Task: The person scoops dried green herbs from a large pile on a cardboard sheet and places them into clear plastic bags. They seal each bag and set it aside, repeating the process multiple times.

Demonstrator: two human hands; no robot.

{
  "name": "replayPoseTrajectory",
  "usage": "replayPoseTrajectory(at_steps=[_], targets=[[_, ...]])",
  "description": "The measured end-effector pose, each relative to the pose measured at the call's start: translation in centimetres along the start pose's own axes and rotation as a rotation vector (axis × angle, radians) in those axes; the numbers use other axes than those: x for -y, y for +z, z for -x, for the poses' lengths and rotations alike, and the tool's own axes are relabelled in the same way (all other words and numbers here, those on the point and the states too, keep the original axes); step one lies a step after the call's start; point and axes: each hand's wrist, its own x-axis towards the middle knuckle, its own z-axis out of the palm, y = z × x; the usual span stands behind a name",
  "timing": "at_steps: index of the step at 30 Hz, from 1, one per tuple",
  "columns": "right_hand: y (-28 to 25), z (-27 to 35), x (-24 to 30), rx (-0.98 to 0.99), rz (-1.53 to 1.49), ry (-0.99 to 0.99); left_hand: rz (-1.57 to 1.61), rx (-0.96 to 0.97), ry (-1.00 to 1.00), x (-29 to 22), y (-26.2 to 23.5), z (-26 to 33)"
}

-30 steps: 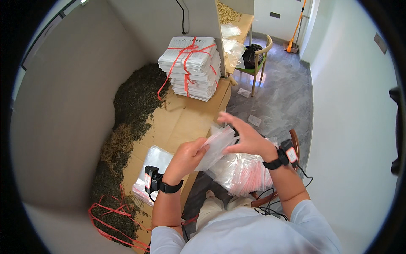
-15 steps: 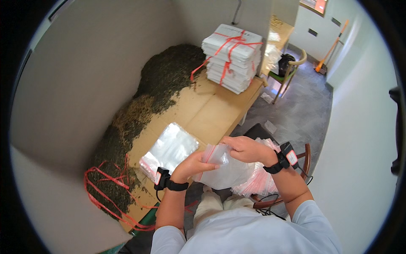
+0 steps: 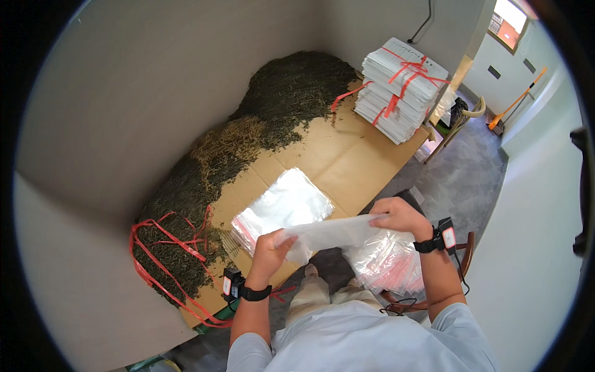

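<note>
I hold one clear plastic bag [image 3: 331, 233] stretched flat between both hands, just above my lap. My left hand [image 3: 271, 246] pinches its left end and my right hand [image 3: 398, 214] grips its right end. Directly beyond the left hand, a stack of clear zip bags [image 3: 282, 208] lies on the cardboard-covered table [image 3: 347, 167]. Under my right forearm, a heap of more clear bags with red strips [image 3: 384, 263] rests on a chair beside me. Both wrists wear black bands.
A long pile of dark dried leaves [image 3: 248, 130] runs along the wall. Tied bundles of white sheets with red ribbon [image 3: 403, 87] stand at the table's far end. Loose red straps [image 3: 164, 248] lie at the near left. A chair [image 3: 462, 118] and an orange-handled broom [image 3: 514, 102] stand beyond.
My head has turned left, so the table fills more of the view. The hands have spread apart, pulling the bag flat and level between them.
</note>
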Motion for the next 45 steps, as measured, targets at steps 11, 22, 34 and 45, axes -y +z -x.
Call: replayPoseTrajectory(at_steps=[11, 22, 34, 45], targets=[[9.9, -14.1, -5.7, -0.187, -0.633, 0.335, 0.63, -0.48, -0.203, 9.3, -3.8, -1.6], [16.0, -15.3, -7.1, -0.354, -0.058, 0.306, -0.217, -0.534, -0.353, 15.6, -7.1, -1.2], [17.8, -9.6, -2.0, 0.061, 0.513, -0.12, -0.954, -0.292, 0.196, 11.0, -4.3, -16.0], [20.4, -11.8, -3.1, 0.099, 0.464, -0.052, -0.994, 0.039, 0.139, 14.9, -3.2, -18.5]])
